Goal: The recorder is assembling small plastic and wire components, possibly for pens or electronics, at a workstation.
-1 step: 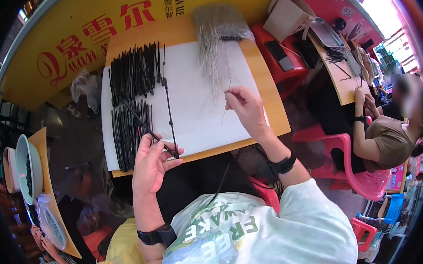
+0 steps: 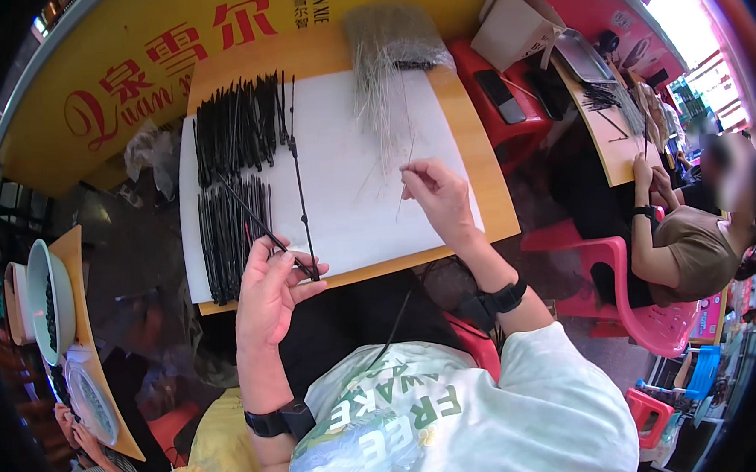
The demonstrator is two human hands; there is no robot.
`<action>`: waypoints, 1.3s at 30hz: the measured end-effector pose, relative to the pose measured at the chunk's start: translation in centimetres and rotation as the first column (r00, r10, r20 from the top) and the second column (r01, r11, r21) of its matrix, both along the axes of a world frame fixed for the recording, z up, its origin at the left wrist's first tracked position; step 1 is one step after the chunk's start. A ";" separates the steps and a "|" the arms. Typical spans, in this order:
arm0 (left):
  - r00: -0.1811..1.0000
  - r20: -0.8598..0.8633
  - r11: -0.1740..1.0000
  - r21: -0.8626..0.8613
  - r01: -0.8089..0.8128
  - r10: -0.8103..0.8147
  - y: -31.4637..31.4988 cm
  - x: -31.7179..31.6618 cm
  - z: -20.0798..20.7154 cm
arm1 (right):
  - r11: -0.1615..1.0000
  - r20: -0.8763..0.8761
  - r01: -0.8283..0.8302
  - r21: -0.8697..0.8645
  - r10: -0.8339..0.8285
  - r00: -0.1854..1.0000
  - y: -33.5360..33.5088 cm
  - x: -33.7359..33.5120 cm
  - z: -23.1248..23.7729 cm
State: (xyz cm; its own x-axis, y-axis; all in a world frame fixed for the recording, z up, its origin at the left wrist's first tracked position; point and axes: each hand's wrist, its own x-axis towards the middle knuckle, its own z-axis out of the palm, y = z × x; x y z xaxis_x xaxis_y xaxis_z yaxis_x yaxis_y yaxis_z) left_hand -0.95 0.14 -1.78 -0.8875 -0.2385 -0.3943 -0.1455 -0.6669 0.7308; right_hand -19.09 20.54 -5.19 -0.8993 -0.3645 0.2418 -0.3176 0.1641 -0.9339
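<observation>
My left hand [image 2: 270, 297] is closed at the near edge of the white board [image 2: 341, 178], its fingers round a thin black rod [image 2: 254, 217] that slants up to the left. A second, knobbed black rod [image 2: 304, 218] stretches away from its fingertips. Over the right part of the board, my right hand [image 2: 440, 200] pinches a fine pale wire [image 2: 400, 202]. Just beyond it, thin clear strands [image 2: 380, 108] spill from a transparent plastic bag [image 2: 393, 34]. On the left lie two rows of black rods, a far row [image 2: 237, 124] and a near row [image 2: 224, 244].
The board rests on a wooden table [image 2: 500, 204] against a yellow wall panel [image 2: 37, 100]. To the right stands a red stool [image 2: 472, 77] with a phone [image 2: 501, 99]. Another person [image 2: 677, 237] sits farther right. At far left is a pale green bowl [image 2: 52, 296].
</observation>
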 end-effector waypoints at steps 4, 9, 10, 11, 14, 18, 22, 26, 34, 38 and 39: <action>1.000 0.000 0.997 -0.078 0.008 -0.008 0.0 0.2 -0.1 | 1.000 0.099 -0.012 0.006 0.011 0.995 0.2 1.5 -0.2; 0.994 0.021 0.992 -0.076 0.106 -0.104 0.4 -0.5 -0.4 | 0.956 0.371 0.039 -0.291 0.075 0.926 -1.5 2.7 1.8; 0.989 0.034 0.987 -0.068 0.149 -0.147 0.5 -0.6 -0.2 | 0.924 0.456 0.008 -0.381 0.180 0.872 -2.2 3.0 1.8; 0.986 0.055 0.984 -0.074 0.161 -0.158 0.7 -0.5 -0.1 | 0.908 0.497 -0.018 -0.418 0.245 0.832 -2.7 3.4 1.7; 0.979 0.110 0.979 -0.092 0.180 -0.170 0.7 -0.4 0.5 | 0.845 0.600 -0.021 -0.534 0.396 0.695 -3.8 4.6 2.0; 0.983 0.078 0.986 -0.009 0.167 -0.166 0.4 -0.2 0.8 | 0.854 0.628 -0.120 -0.507 0.461 0.627 -4.1 5.7 2.0; 0.983 0.043 0.984 0.003 0.176 -0.176 0.4 -0.1 1.0 | 0.864 0.662 -0.121 -0.488 0.458 0.594 -4.0 5.4 2.0; 0.982 0.036 0.982 -0.007 0.188 -0.188 0.4 0.1 1.2 | 0.883 0.697 -0.107 -0.457 0.430 0.574 -4.1 5.1 1.8; 0.972 0.006 0.970 -0.064 0.233 -0.233 0.5 0.3 1.7 | 0.904 0.732 -0.096 -0.417 0.396 0.555 -4.2 5.1 1.4; 0.968 0.006 0.963 -0.105 0.249 -0.250 0.6 0.3 1.7 | 0.920 0.743 -0.108 -0.378 0.371 0.557 -4.3 5.0 1.4; 0.968 0.006 0.963 -0.105 0.249 -0.249 0.6 0.3 1.7 | 0.923 0.748 -0.109 -0.369 0.365 0.554 -4.3 5.0 1.5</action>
